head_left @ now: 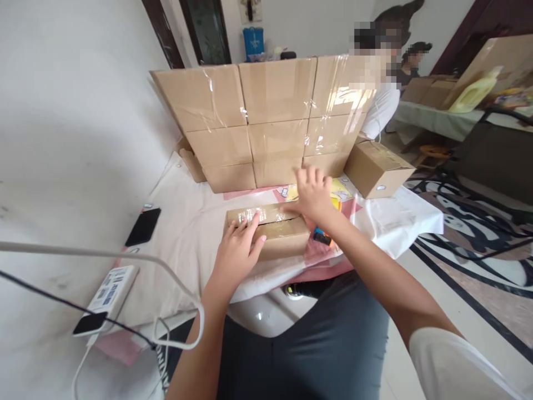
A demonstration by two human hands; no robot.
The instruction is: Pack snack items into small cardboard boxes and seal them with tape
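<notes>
At centre frame, a brown rectangular cardboard box (285,243) lies lengthwise from left to right, its left end under the nearer left hand (238,244), fingers open; the right hand (313,193) arches, fingers spread, at its far-right corner.

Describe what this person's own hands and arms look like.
The bare left hand and bare right hand are human, without visible gloves, rings or watches. The left forearm and right forearm are uncovered. A loose white fabric sleeve ends near the right elbow; no left sleeve shows.
</notes>
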